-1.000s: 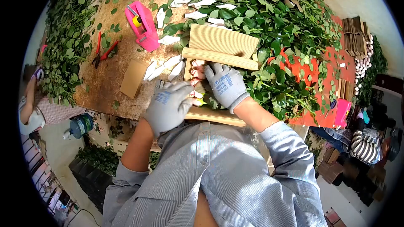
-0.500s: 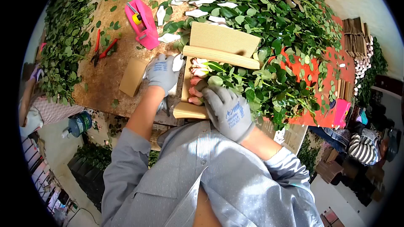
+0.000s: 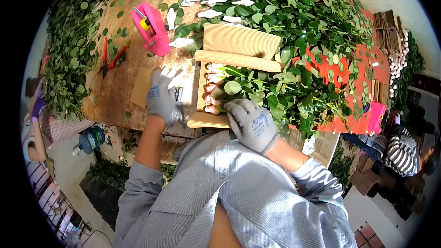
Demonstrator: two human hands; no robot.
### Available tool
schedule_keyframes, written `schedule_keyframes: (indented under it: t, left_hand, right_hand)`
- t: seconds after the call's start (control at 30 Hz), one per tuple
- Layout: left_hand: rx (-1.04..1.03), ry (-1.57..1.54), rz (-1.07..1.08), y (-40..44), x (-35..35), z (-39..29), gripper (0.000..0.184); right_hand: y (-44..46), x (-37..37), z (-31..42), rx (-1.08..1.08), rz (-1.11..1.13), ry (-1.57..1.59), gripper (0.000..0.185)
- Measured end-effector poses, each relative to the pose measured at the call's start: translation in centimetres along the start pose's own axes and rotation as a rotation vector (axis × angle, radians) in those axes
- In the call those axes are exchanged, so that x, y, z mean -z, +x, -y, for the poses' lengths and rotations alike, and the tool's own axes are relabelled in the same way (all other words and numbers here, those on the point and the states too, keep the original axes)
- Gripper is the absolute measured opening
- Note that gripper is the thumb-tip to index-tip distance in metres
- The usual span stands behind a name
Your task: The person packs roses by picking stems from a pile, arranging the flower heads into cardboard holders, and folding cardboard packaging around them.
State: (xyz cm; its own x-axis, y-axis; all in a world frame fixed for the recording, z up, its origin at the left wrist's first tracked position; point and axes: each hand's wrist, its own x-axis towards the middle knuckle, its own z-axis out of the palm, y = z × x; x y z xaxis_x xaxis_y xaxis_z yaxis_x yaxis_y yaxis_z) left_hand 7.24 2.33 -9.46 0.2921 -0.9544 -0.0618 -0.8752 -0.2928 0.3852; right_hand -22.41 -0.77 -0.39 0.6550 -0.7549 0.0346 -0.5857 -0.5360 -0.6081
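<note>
Several pink roses [image 3: 214, 87] lie in a column on corrugated cardboard [image 3: 241, 41], their leafy stems stretching right. My right hand [image 3: 252, 124], gloved in grey, rests at the lower roses and stems with its fingers curled; whatever is under the fingertips is hidden. To the left of the cardboard, my left hand [image 3: 161, 98], also gloved, has its fingers spread over white wrapped buds [image 3: 177, 79] and beside a flat brown card [image 3: 141, 87]. A small dark metal object [image 3: 178, 93] sits just right of that hand.
A pink tape dispenser [image 3: 154, 32] and red-handled pruners [image 3: 110, 59] lie on the wooden table [image 3: 124, 14]. Leafy stems [image 3: 294, 9] with white-wrapped heads [image 3: 209, 14] cover the back. Co-workers show at the left [image 3: 37, 133] and right [image 3: 400, 156] edges.
My left hand moved off the roses toward the left, then down slightly beside the brown card. My right hand shifted down from the upper roses, which now show more fully.
</note>
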Motion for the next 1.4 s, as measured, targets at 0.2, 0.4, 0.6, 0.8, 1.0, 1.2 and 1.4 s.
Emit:
schedule_keyframes:
  t: [0.2,0.4,0.6,0.8,1.0,1.2,1.4]
  left_hand:
    - [-0.021,0.097,0.215,1.5,-0.8,0.4,0.031]
    - [-0.088,0.215,0.236,2.6,-1.4,-0.1,0.024]
    - [-0.036,0.241,0.241,3.4,-2.1,0.3,0.025]
    - [-0.026,-0.009,0.082,2.5,-0.9,2.3,0.022]
    - [0.052,-0.224,0.156,-3.9,8.0,2.8,0.026]
    - [0.231,-0.179,0.621,-12.4,10.2,11.1,0.031]
    - [0.761,-0.331,0.629,-21.6,4.5,22.1,0.048]
  right_hand:
    - [0.0,-0.1,-0.1,0.029,-0.02,-0.003,0.023]
    - [-0.2,0.0,0.1,0.028,-0.049,-0.025,0.022]
    - [-0.6,-0.2,0.1,0.024,-0.067,-0.061,0.023]
    - [-0.7,-0.2,0.2,0.014,-0.107,-0.061,0.023]
    - [-0.7,-0.5,0.1,0.01,-0.102,-0.058,0.021]
    - [-0.6,-0.3,0.4,0.016,-0.077,-0.072,0.022]
    - [-0.3,-0.2,0.7,-0.019,-0.063,-0.096,0.021]
